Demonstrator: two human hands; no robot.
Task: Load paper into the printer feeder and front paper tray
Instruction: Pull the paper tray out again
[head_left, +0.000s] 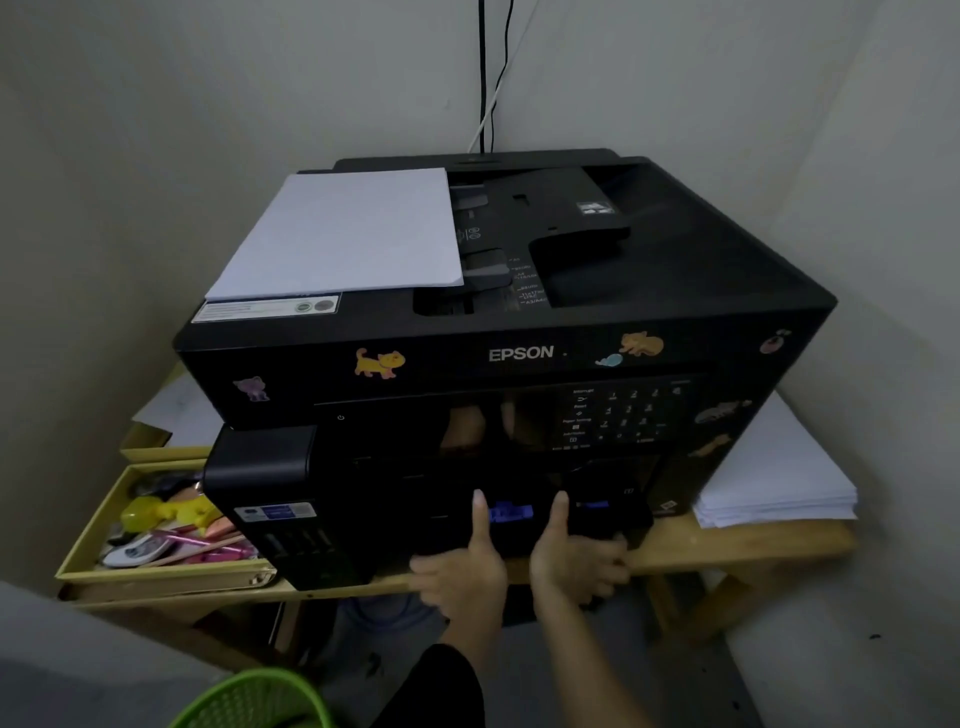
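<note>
Both hands, left hand (462, 566) and right hand (574, 564), grip black plastic front paper tray (524, 525) of black Epson printer (519, 353): thumbs on top, fingers curled beneath, probably to slide it.

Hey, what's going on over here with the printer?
A person has both hands on the front paper tray at the bottom of the black printer: the left hand and the right hand grip its front edge, thumbs up. White paper already lies on top of the printer. A spare paper stack waits beside it.
</note>
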